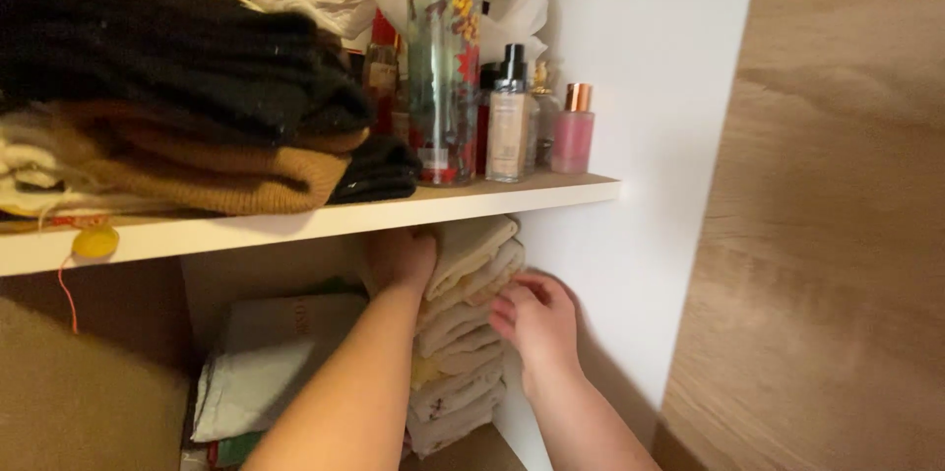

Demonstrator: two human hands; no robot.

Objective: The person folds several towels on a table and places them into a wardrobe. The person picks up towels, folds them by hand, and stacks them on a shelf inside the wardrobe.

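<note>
Single head-worn view, close in, facing forward and slightly down into a closet, white shelf (325, 218) at eye level

Your fingers (512, 306) are pressing into soft, matt terry cloth: the stack of folded towels (463, 333), cream and nubbly. Above your fingers the shelf (512, 197) is showing smooth, matt white laminate. On it, glossy clear glass bottles (445, 77) are glinting beside thick, fuzzy knitted woollens (187, 107).
</note>
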